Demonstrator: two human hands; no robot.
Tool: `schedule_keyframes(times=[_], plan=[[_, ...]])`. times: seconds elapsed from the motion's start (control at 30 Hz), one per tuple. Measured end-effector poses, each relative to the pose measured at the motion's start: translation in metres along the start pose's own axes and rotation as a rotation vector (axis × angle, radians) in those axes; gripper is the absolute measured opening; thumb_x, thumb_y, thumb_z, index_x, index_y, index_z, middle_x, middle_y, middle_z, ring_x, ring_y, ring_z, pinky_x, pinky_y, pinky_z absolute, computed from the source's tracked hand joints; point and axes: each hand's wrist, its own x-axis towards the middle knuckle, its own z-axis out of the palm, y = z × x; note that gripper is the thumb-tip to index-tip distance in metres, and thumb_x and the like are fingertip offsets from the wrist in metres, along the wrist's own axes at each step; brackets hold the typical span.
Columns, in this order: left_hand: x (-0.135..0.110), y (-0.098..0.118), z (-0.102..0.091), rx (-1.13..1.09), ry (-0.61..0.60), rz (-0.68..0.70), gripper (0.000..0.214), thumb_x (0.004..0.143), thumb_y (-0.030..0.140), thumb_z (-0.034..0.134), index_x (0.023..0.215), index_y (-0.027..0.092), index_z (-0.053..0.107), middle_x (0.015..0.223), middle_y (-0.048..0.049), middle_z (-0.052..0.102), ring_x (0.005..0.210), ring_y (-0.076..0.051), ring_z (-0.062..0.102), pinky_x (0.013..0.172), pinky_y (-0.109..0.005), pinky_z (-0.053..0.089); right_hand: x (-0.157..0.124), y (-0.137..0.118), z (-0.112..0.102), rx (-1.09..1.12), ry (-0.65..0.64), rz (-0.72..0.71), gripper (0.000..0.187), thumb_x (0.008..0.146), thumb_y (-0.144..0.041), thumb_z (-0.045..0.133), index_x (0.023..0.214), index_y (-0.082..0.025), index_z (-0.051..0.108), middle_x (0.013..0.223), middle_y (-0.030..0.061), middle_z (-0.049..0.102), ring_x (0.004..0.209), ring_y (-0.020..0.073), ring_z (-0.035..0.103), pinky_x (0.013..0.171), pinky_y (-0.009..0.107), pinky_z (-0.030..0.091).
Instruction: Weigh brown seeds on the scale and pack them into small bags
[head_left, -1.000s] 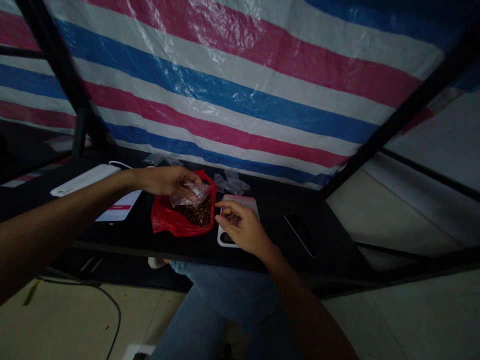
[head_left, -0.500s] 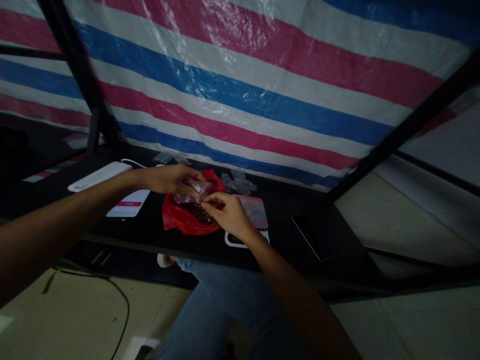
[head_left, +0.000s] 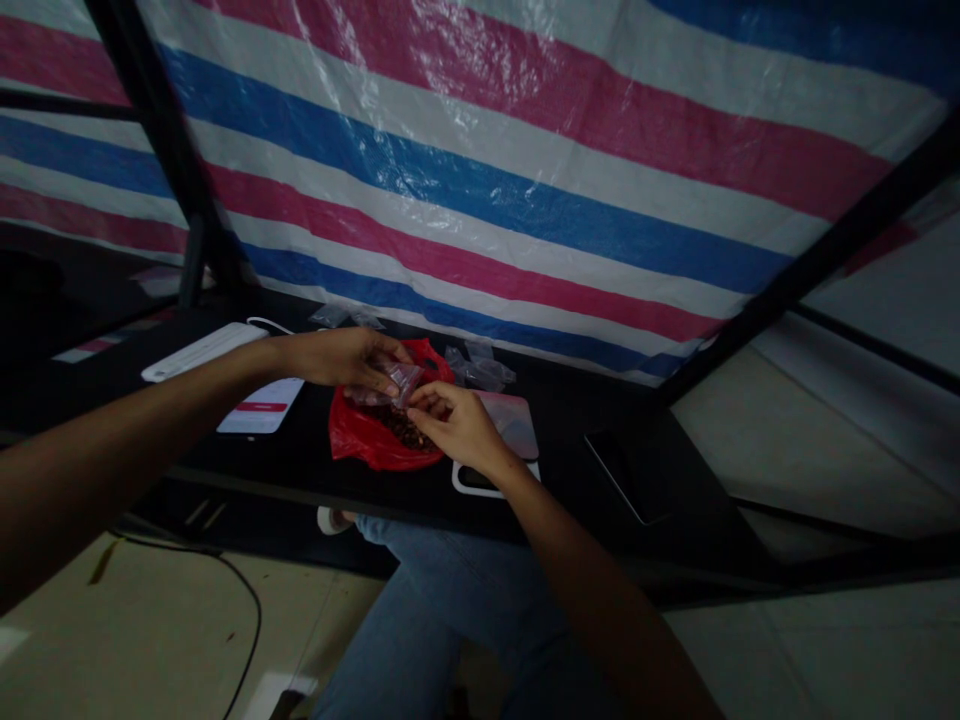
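The red bag (head_left: 360,440) sits with its mouth open on the desk (head_left: 562,425), small brown pieces (head_left: 409,430) inside it. The small clear bag (head_left: 405,380) is held just above that mouth. The left hand (head_left: 358,358) has its grip pinching the clear bag between thumb and fingers. The right hand (head_left: 459,425) has its fingertips drawn together at the clear bag's near edge; whether that grip pinches film or a piece, I cannot tell.

To work well here, the left grip should probably stay light but steady, since thin film likely creases and slides. Holding the clear bag over the red bag's mouth would let any stray piece fall back among the others. The right fingertips would do best working close to the film's edge, with that forearm clear of the flat white device (head_left: 512,425) to the right of the red bag. The spare clear bags (head_left: 480,370) lie behind that device, beyond the red bag's right side.
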Motion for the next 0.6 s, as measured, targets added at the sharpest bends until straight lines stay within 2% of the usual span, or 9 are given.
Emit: schedule_keyframes(times=[0.1,0.27,0.43,0.53,0.6], plan=[[-0.0010,0.0032,0.0008,-0.032,-0.014,-0.002,0.055,0.079,0.048,0.075,0.122,0.015,0.061,0.080,-0.0073,0.073,0.063,-0.019,0.064,0.057,-0.027,0.049,0.0006,0.0042,0.0022,-0.014,-0.014,-0.063,0.035,0.086,-0.016,0.068,0.120,-0.017,0.072,0.093,0.0029,0.074,0.065,0.0113,0.061,0.061,0.024,0.050],[-0.0005,0.0028,-0.0002,-0.057,-0.026,-0.019,0.062,0.074,0.049,0.080,0.124,0.017,0.062,0.085,-0.0079,0.075,0.065,-0.019,0.065,0.059,-0.029,0.051,-0.0002,0.0076,0.0020,-0.070,-0.001,-0.132,0.014,0.088,-0.025,0.072,0.098,-0.018,0.078,0.098,0.0057,0.077,0.081,0.0157,0.068,0.075,0.028,0.053],[-0.0002,-0.0006,-0.0050,-0.018,-0.019,-0.057,0.066,0.073,0.051,0.079,0.129,0.019,0.063,0.088,-0.0083,0.075,0.072,-0.023,0.067,0.065,-0.032,0.054,-0.0029,0.0100,-0.0002,-0.006,-0.049,-0.058,0.012,0.086,-0.024,0.072,0.096,-0.018,0.073,0.085,0.0013,0.073,0.068,0.0130,0.065,0.061,0.024,0.051],[-0.0004,0.0006,-0.0061,-0.011,-0.017,-0.070,0.065,0.073,0.050,0.078,0.127,0.017,0.063,0.091,-0.0098,0.075,0.076,-0.025,0.069,0.068,-0.033,0.055,-0.0017,0.0109,0.0023,-0.004,-0.041,-0.058,0.024,0.083,-0.023,0.074,0.107,-0.019,0.070,0.095,0.0021,0.072,0.066,0.0110,0.063,0.058,0.022,0.049],[-0.0008,0.0029,-0.0056,-0.024,-0.025,-0.056,0.061,0.075,0.047,0.077,0.125,0.016,0.062,0.092,-0.0100,0.075,0.077,-0.024,0.069,0.069,-0.033,0.055,-0.0001,0.0110,0.0043,-0.052,-0.016,-0.076,0.034,0.082,-0.028,0.078,0.113,-0.020,0.070,0.093,0.0017,0.070,0.065,0.0107,0.061,0.057,0.022,0.048]])
